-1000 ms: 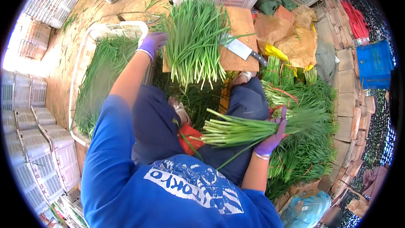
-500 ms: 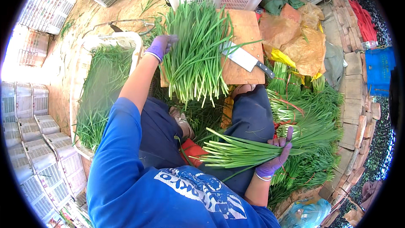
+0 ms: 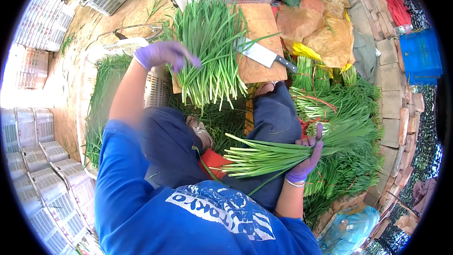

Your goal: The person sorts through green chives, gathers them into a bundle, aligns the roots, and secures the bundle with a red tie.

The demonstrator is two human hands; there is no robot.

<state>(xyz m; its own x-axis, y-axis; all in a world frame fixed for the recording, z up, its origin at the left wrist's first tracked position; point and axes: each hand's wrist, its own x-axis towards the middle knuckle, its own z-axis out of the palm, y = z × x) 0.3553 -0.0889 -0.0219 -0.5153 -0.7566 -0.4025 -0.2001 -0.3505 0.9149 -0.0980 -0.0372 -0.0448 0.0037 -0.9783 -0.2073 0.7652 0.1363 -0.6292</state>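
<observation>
Lower right, my purple-gloved right hand [image 3: 306, 162] grips a slender green stalk bundle [image 3: 264, 157], likely light, bruisable; I'd hold mid-length. Upper left, purple-gloved left hand [image 3: 166, 55] looks loose.

purple gloves [image 3: 163, 55], white cuff edges [image 3: 295, 184] | blue top [image 3: 146, 217], white print [image 3: 222, 211] | dark navy trousers [image 3: 276, 115]

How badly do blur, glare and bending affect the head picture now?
Head view: the left hand is smeared, apparently by motion, while the right hand and the knife look clearer; head view, far left: glare washes out the floor; head view, right side: the brick row curves with the fisheye.
</observation>
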